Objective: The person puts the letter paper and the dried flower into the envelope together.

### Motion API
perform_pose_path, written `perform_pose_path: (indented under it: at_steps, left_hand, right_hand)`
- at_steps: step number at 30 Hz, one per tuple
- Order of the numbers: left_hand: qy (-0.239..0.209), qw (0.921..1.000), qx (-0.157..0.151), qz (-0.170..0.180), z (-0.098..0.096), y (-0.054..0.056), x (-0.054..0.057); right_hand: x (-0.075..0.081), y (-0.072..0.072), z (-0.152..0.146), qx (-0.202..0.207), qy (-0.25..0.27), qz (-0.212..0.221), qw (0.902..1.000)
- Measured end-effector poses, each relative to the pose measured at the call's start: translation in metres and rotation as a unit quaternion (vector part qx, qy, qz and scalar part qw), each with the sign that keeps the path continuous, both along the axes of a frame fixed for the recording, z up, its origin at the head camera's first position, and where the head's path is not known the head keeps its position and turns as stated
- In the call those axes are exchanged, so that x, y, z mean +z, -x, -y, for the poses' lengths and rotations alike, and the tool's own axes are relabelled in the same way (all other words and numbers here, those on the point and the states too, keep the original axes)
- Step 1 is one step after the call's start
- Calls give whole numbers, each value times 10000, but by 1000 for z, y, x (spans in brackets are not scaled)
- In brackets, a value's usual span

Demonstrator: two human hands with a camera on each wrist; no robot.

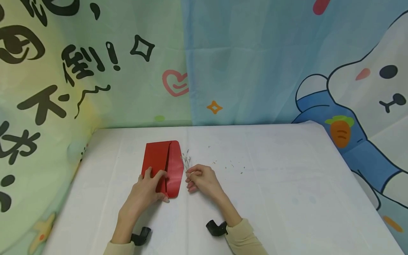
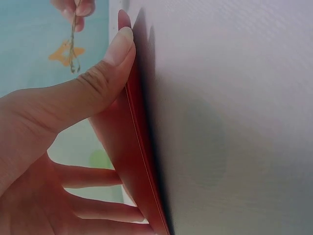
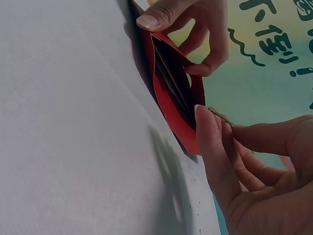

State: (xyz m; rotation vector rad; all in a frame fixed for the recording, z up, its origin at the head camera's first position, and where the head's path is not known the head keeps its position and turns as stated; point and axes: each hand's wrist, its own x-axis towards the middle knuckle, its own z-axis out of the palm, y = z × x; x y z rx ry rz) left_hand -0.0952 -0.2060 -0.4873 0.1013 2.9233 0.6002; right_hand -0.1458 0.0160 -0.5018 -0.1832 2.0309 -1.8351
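Observation:
A red envelope (image 1: pixel 155 157) lies left of the middle on the white table, its flap (image 1: pixel 174 170) folded out to the right. My left hand (image 1: pixel 147 186) holds it, thumb at the near end and index finger at the mouth's edge. In the right wrist view the mouth (image 3: pixel 173 81) gapes, showing a dark inside. Just right of the flap, my right hand (image 1: pixel 202 180) pinches a thin sprig of dried flowers (image 1: pixel 186 159) between thumb and fingertips. The sprig's top points away from me. Its stem end (image 3: pixel 220 116) shows at the fingertips in the right wrist view.
Small dry crumbs (image 1: pixel 232 165) are scattered on the white table (image 1: pixel 287 198) right of the envelope. A printed cloth (image 1: pixel 242 71) hangs behind the table's far edge. Each wrist wears a black camera mount, one of them by the right sleeve (image 1: pixel 216 228).

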Motion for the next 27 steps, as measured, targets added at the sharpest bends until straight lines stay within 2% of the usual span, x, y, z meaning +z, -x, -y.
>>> perform_pose_path:
  at_steps: [6,19,27]
  left_hand:
    - [67,10000,14,-11,-1,0,1]
    - [130,9999,-71,-29,-2,0,1]
    - [105,9998,-136,-126,-1,0,1]
  right_hand:
    - [1,-1,5,114,-55,-13,9999]
    - [4,0,17,86,-126,31,9999]
    - [7,-1,21,217,-105,-109,9997]
